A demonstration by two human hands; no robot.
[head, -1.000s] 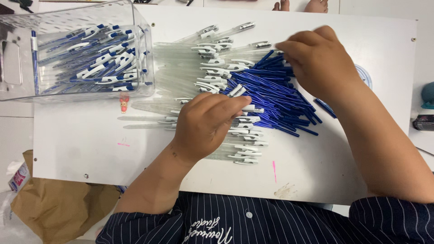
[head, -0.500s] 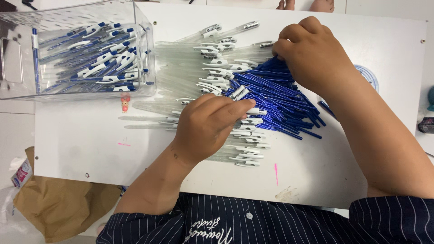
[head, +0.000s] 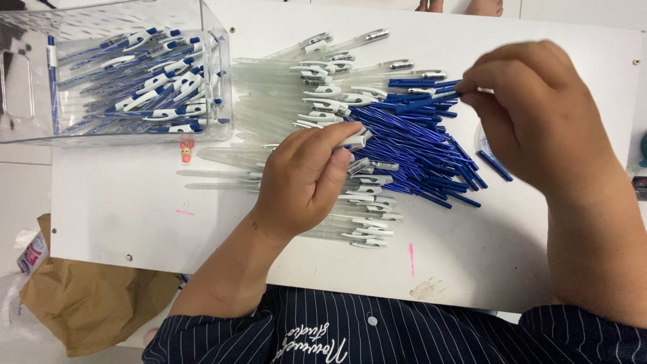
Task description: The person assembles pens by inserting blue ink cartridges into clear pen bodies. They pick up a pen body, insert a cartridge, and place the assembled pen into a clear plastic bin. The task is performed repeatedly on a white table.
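Clear bin (head: 222,81) part-filled with assembled pens (head: 145,81); large heaps remain. Left hand (head: 303,178) grips pen barrel (head: 356,141), right hand (head: 539,118) pinches blue refill (head: 431,101).

Blue refills (head: 418,145), clear-and-white barrels (head: 317,87) — white table (head: 121,202).

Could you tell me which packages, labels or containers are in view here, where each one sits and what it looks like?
Clear plastic bin: top left on the white table, boxy, holding assembled blue-and-white pens.
Small packet: far left, below the table edge, white with red and blue print.
Brown paper bag: bottom left, crumpled.
Small sticker: on the table just below the bin, pinkish, tiny.
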